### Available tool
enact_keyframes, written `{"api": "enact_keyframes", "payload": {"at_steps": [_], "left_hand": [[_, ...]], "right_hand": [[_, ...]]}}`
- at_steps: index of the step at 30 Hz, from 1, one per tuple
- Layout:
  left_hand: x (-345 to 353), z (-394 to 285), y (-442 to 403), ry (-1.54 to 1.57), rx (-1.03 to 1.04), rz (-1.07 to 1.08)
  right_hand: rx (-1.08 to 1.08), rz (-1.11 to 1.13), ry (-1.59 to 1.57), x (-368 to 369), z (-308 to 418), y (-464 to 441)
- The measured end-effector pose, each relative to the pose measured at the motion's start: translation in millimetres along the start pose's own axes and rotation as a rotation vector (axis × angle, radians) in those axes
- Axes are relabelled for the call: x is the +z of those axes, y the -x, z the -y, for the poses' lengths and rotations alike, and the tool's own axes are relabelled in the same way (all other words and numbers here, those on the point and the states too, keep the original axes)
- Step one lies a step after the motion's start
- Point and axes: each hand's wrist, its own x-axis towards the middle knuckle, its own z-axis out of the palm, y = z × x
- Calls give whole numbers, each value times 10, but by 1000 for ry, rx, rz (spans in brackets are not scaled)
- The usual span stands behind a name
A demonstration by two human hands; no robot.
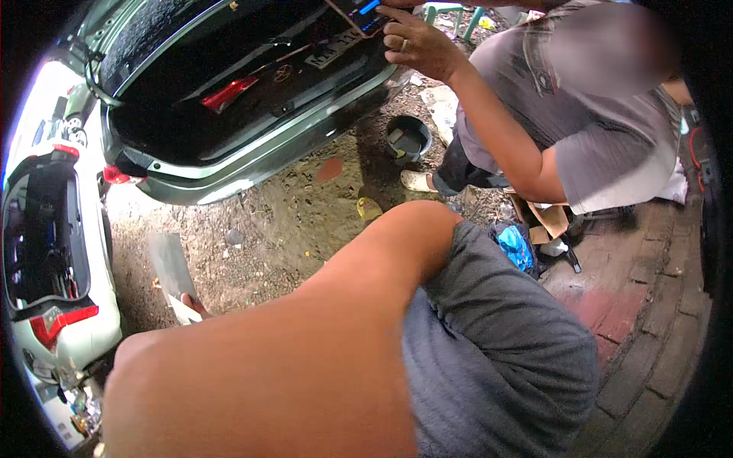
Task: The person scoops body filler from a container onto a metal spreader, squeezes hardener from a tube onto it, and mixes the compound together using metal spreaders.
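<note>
At the lower left, the fingers of what appears to be my left hand point(197, 306) show past a large bare limb close to the camera. They are closed on the lower end of a flat grey sheet point(169, 258), with a small white piece beside it. The rest of this hand is hidden behind the limb. My right hand is not in view. Grey cloth covers the lap area at the lower right.
A car with a raised rear lid point(229, 187) is ahead, and a white car point(95, 336) stands at left. At upper right a person point(489, 114) holds up a dark device. A black bucket point(408, 139), blue plastic point(515, 246) and cardboard point(550, 220) lie around on dirt and brick.
</note>
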Motion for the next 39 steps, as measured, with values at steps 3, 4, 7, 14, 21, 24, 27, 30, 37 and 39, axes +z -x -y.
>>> {"api": "enact_keyframes", "payload": {"at_steps": [3, 4, 7, 14, 21, 24, 27, 30, 37, 39], "left_hand": [[-13, -10, 23, 36, 7, 25], [-14, -17, 23, 45, 6, 35], [-9, -20, 43, 63, -4, 53], [-16, -28, 59, 90, -4, 70], [-10, -34, 28, 101, 1, 87], [-26, -6, 29, 100, -3, 99], [-17, -23, 14, 98, -5, 89], [-7, -23, -17, 70, 1, 46], [20, 32, -130, -34, -61, 35], [160, 67, -121, -58, -73, -41]], "right_hand": [[6, 15, -25, 29, -48, -32], [9, 14, -25, 18, -66, -14], [4, 16, -21, 36, -118, -57], [15, 46, -61, 31, -110, -42], [83, 50, -152, -308, 92, 274], [300, -262, 3, -860, -114, 752], [692, -642, 353, -1471, -626, 1761], [1043, -755, 1046, -1851, -1027, 3487], [1789, -336, 1337, -1359, -846, 4983], [1776, -168, 1229, -1301, -921, 5051]]}}
